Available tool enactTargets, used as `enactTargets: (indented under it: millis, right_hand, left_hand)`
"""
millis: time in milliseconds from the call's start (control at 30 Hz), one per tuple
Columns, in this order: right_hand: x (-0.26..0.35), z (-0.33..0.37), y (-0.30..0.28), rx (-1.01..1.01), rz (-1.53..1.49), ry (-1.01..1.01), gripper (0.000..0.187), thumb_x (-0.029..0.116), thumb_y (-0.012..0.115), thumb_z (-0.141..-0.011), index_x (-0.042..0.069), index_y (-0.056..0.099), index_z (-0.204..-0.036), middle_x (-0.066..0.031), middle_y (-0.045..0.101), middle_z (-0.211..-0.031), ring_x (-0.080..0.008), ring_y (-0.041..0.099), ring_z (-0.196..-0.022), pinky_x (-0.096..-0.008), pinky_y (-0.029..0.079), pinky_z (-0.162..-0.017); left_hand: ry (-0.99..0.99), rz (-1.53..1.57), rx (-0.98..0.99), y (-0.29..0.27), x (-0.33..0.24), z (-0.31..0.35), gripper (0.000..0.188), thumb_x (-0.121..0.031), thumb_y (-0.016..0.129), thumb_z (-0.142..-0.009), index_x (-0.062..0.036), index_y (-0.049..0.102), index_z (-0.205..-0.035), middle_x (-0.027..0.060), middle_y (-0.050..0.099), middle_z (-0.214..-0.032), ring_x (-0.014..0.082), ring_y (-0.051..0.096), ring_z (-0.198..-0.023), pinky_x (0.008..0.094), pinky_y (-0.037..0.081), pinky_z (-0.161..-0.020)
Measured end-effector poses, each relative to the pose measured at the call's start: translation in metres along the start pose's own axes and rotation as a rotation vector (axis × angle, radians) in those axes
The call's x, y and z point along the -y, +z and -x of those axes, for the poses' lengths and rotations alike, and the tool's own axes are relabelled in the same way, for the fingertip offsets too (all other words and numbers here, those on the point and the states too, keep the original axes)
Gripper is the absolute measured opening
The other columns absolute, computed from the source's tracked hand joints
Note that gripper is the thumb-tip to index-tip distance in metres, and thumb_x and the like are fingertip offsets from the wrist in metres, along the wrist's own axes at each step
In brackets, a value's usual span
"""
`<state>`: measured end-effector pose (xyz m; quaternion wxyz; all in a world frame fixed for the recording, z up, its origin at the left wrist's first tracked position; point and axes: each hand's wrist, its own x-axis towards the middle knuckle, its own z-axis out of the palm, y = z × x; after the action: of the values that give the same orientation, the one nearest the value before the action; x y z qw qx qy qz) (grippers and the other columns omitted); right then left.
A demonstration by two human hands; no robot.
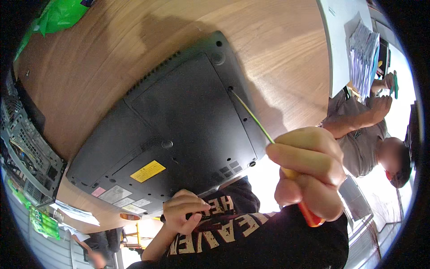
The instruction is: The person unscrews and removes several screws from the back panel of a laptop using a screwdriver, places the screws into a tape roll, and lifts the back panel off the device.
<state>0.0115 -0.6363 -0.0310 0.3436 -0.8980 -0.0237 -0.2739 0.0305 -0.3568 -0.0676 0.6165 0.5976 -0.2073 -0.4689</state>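
A black laptop (179,107) lies bottom side up on the wooden table, its underside marked by screw holes, vents and a yellow label (148,171). My right hand (311,172) is closed round the red and yellow handle of a screwdriver (251,115). The thin shaft slants up and left, and its tip is at a screw hole by the laptop's right edge. At the laptop's near edge is my left hand (186,210), fingers curled and thumb drawn in. Something small and dark shows by its fingertips, too unclear to name.
An opened computer case (31,152) stands at the left edge. A green plastic bag (62,18) lies at the far left, with a tiny metal piece (27,72) below it. Papers (363,56) are stacked at the far right, near another person (358,130). A second person (96,251) is at lower left.
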Motion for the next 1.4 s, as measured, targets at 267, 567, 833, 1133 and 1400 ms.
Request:
enactTargets:
  millis: [267, 567, 833, 1133, 1400]
  right_hand:
    - [0.002, 0.013, 0.003, -0.097, -0.035, -0.031, 0.029, 0.017, 0.055, -0.088, 0.004, 0.033, -0.076, -0.0210, 0.059, -0.076, -0.0210, 0.056, -0.050, -0.0229, 0.042, -0.034]
    - [0.001, 0.001, 0.007, -0.114, -0.045, 0.022, 0.025, 0.012, 0.054, -0.088, 0.004, 0.033, -0.077, -0.0195, 0.059, -0.075, -0.0188, 0.055, -0.049, -0.0217, 0.041, -0.034]
    - [0.003, -0.006, 0.000, -0.086, 0.024, 0.145, 0.020, 0.009, 0.057, -0.085, 0.003, 0.039, -0.078, -0.0175, 0.060, -0.074, -0.0175, 0.057, -0.052, -0.0217, 0.046, -0.038]
    - [-0.016, -0.008, -0.006, -0.211, 0.015, 0.188, 0.018, 0.012, 0.065, -0.081, 0.000, 0.053, -0.086, -0.0092, 0.058, -0.055, -0.0136, 0.059, -0.045, -0.0205, 0.046, -0.036]
    - [-0.001, -0.005, 0.015, -0.327, 0.152, 0.042, 0.023, 0.017, 0.066, -0.081, 0.001, 0.049, -0.078, -0.0044, 0.055, -0.061, -0.0062, 0.051, -0.048, -0.0203, 0.040, -0.042]
  left_hand:
    - [-0.077, -0.035, 0.063, 0.001, -0.014, -0.004, 0.024, -0.019, 0.061, -0.070, -0.0010, 0.068, -0.085, 0.0107, 0.066, -0.078, 0.0211, 0.060, -0.070, 0.0314, 0.046, -0.069]
    - [-0.095, -0.013, 0.021, -0.001, -0.020, -0.012, 0.025, -0.019, 0.060, -0.070, -0.0005, 0.068, -0.084, 0.0112, 0.065, -0.078, 0.0226, 0.060, -0.072, 0.0319, 0.047, -0.067]
    - [-0.082, -0.047, 0.073, -0.005, -0.021, -0.021, 0.025, -0.017, 0.061, -0.067, -0.0006, 0.068, -0.085, 0.0115, 0.065, -0.080, 0.0223, 0.060, -0.072, 0.0309, 0.047, -0.065]
    - [0.120, -0.098, 0.106, -0.005, -0.004, -0.008, 0.023, -0.013, 0.064, -0.067, -0.0019, 0.069, -0.087, 0.0106, 0.065, -0.081, 0.0230, 0.061, -0.074, 0.0314, 0.048, -0.066]
    - [0.306, 0.074, 0.290, -0.001, 0.024, 0.050, 0.023, -0.008, 0.066, -0.068, -0.0011, 0.069, -0.089, 0.0093, 0.065, -0.084, 0.0225, 0.060, -0.075, 0.0306, 0.048, -0.066]
